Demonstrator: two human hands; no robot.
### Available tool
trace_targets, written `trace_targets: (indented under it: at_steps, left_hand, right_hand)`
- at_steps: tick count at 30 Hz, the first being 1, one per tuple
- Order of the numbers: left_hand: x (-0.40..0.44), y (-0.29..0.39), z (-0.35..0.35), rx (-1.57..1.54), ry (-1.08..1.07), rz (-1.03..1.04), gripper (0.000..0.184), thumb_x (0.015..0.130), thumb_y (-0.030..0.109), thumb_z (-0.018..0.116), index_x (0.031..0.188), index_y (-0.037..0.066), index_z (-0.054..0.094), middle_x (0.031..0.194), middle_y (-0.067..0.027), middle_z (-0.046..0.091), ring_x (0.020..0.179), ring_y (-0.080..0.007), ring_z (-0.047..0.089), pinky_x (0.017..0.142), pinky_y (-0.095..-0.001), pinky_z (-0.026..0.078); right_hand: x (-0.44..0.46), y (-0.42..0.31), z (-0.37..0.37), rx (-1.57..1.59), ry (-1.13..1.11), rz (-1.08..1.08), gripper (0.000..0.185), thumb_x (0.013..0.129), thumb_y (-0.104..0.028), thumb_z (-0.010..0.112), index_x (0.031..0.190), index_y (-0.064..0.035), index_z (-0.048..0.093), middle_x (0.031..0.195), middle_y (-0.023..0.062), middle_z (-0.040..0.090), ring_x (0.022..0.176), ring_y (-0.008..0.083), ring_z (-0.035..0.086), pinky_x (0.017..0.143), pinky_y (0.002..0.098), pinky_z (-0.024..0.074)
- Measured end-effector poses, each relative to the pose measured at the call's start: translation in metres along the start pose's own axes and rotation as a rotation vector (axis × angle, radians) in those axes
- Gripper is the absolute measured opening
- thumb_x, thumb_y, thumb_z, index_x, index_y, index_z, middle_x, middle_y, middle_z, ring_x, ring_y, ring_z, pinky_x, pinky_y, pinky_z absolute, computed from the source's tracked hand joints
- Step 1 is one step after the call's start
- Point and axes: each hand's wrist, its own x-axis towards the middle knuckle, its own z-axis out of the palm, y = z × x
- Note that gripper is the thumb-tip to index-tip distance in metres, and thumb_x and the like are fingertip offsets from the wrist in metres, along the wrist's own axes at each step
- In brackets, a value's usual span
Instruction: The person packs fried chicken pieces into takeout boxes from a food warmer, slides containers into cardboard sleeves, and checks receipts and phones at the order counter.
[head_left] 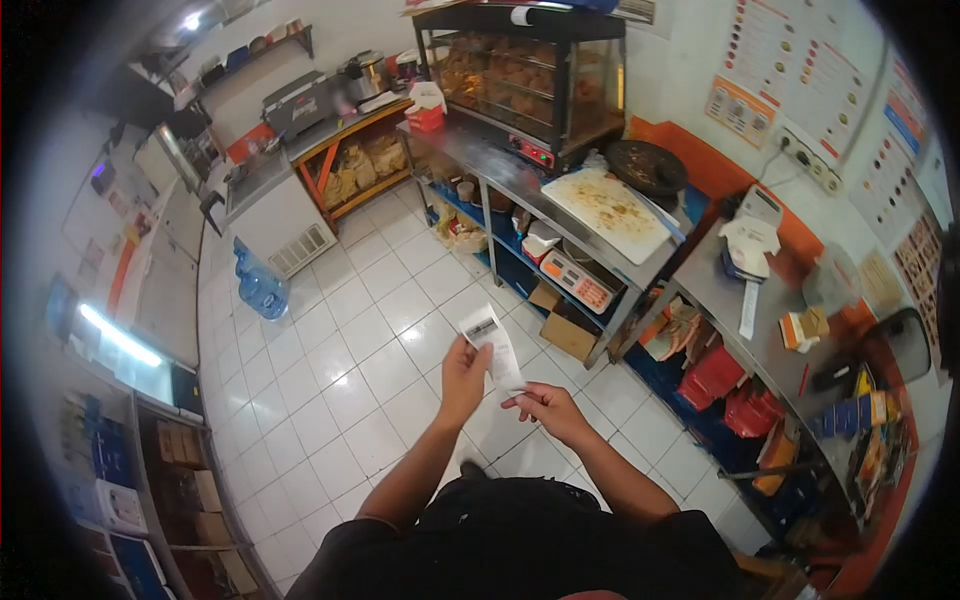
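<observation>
I have one receipt [503, 366] up in front of me, over the floor [350, 400], with both hands on it. My left hand [464, 382] is closed on its left edge, thumb across the printed face; the fingers of my right hand [552, 412] pinch its lower end. Ahead, one steel tabletop [560, 200] carries one glass display case [510, 85] of browned food, one stained white board [608, 215] and one dark round mortar [645, 167]. One orange-and-white scale [578, 281] sits on the shelf below. To my right, another tabletop [770, 325] holds one red pen [804, 379]. White tiles cover the floor; blue water jugs [262, 291] stand beside one white freezer [275, 220].
</observation>
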Motion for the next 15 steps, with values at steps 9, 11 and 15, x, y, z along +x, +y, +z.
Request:
trace_targets:
  at_steps: [9,11,15]
  left_hand:
    - [0.270,0.022,-0.067,-0.086,0.050,0.155,0.040,0.091,0.003,0.056,0.127,0.000,0.039,0.112,-0.0135,0.061,0.091,-0.0143,0.062,0.071,-0.0232,0.052]
    - [0.332,0.037,-0.072,-0.132,-0.011,0.220,0.041,0.090,0.002,0.058,0.126,0.001,0.039,0.112,-0.0136,0.061,0.092,-0.0147,0.062,0.073,-0.0237,0.052]
    - [0.467,0.069,-0.064,-0.016,-0.059,0.431,0.044,0.088,-0.004,0.057,0.124,0.002,0.034,0.113,-0.0165,0.060,0.090,-0.0164,0.064,0.074,-0.0258,0.054]
  right_hand:
    - [0.150,0.028,-0.088,0.138,0.469,0.096,0.026,0.088,-0.009,0.054,0.109,0.0018,0.061,0.095,0.0090,0.070,0.072,0.0129,0.059,0.063,0.0247,0.0457]
    - [0.171,0.017,-0.097,0.104,0.578,0.053,0.022,0.090,-0.012,0.055,0.108,-0.0008,0.061,0.093,0.0101,0.070,0.069,0.0121,0.059,0.060,0.0244,0.0454]
    - [0.213,0.004,-0.122,0.257,0.898,0.120,0.019,0.089,-0.011,0.055,0.104,-0.0023,0.061,0.093,0.0098,0.070,0.069,0.0125,0.060,0.059,0.0240,0.0455]
